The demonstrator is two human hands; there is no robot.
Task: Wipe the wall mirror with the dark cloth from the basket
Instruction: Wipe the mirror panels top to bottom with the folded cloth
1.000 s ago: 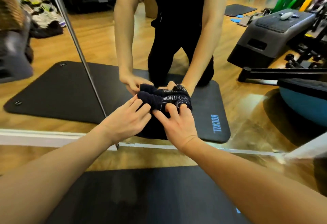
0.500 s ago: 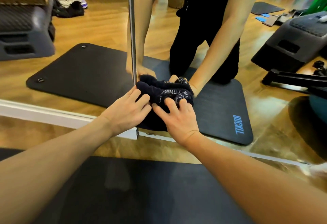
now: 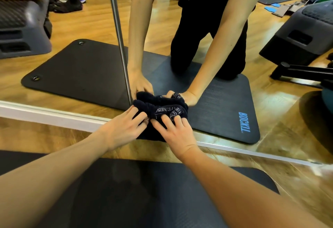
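Both grips work side by side at the centre of the frame: the left hand [image 3: 124, 128] lies with fingers spread and nearly straight, pressing the near left edge of the bunched dark navy terry cloth with pale lettering [image 3: 162, 110], while the right hand [image 3: 175, 132] presses its right half, fingertips slightly bent into the folds. The cloth is held flat against the bottom of the wall mirror [image 3: 225, 105], just above the white lower frame rail [image 3: 45, 115] and beside the vertical metal seam strip [image 3: 119, 35]. It looks soft, light and limp, so it should bunch and slide easily; broad palm pressure across the wad seems the safest hold
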